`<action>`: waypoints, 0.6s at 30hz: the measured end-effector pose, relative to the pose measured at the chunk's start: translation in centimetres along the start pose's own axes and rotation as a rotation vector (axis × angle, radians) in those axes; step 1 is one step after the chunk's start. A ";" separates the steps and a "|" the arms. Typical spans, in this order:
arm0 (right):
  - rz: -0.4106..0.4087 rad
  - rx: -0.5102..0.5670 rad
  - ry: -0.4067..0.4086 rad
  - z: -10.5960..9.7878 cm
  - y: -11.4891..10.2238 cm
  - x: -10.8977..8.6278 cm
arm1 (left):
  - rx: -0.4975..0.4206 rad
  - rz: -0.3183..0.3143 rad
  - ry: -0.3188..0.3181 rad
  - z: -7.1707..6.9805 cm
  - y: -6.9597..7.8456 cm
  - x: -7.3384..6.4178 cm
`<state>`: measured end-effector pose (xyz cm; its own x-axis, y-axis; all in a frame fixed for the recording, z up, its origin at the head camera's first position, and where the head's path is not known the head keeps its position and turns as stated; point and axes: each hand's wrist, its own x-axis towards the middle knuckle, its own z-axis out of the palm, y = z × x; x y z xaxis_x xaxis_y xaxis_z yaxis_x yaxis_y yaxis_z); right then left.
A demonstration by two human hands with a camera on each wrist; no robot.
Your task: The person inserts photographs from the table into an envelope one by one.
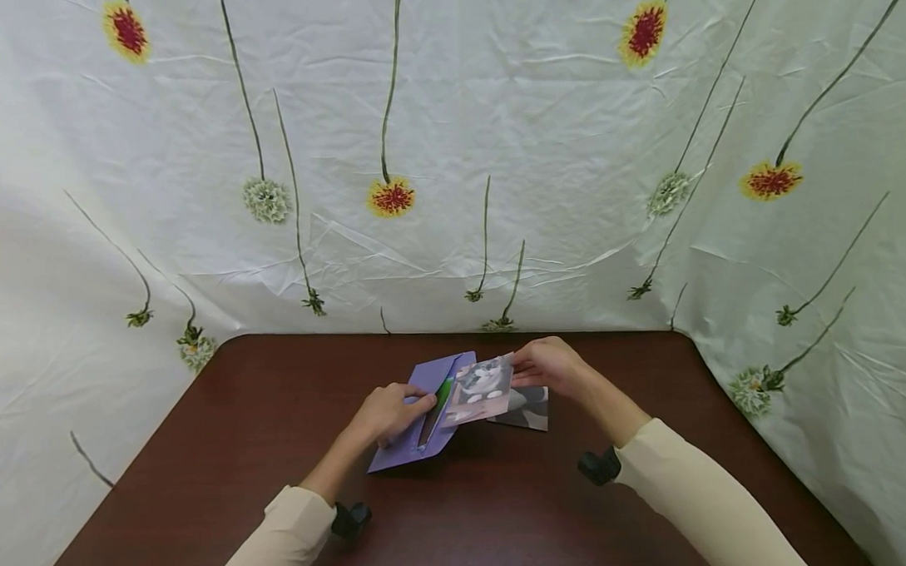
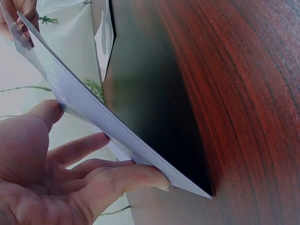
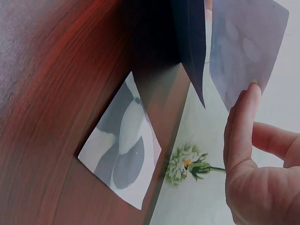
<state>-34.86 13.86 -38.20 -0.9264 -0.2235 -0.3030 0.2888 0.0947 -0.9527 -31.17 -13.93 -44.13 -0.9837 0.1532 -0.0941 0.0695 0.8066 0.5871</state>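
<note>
My left hand (image 1: 386, 412) grips a purple envelope (image 1: 431, 374), thumb on its upper face and fingers underneath, as the left wrist view shows. The envelope is tilted above the table, its opening facing right, with something green and brown (image 1: 443, 392) showing inside. Between thumb and fingers, my right hand (image 1: 552, 368) pinches the edge of a photo print (image 1: 482, 388) with a light animal-like picture. That print overlaps the envelope's opening in the head view; whether they touch I cannot tell. Below the right hand, a second print (image 3: 122, 150) in grey and white lies on the table.
The dark reddish-brown table (image 1: 461, 516) has rounded far corners. A white cloth (image 1: 447, 108) printed with flowers hangs behind and along both sides. Black wrist devices (image 1: 598, 468) sit at both sleeves.
</note>
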 end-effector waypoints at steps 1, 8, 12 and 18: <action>0.005 0.004 -0.002 0.2 0.0 0.1 | 0.003 0.001 0.000 0.0 0.0 0.0; 0.011 -0.002 -0.014 1.0 0.3 0.5 | 0.017 -0.002 -0.006 0.1 -0.1 0.2; 0.013 -0.011 -0.014 1.4 0.5 0.6 | 0.016 -0.003 -0.007 0.1 -0.2 0.2; 0.018 -0.016 -0.014 2.1 0.7 0.9 | -0.005 -0.015 -0.015 0.1 -0.1 0.2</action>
<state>-34.97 11.71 -39.20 -0.9174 -0.2353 -0.3209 0.3017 0.1145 -0.9465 -31.40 -13.90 -44.26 -0.9821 0.1493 -0.1151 0.0535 0.8061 0.5893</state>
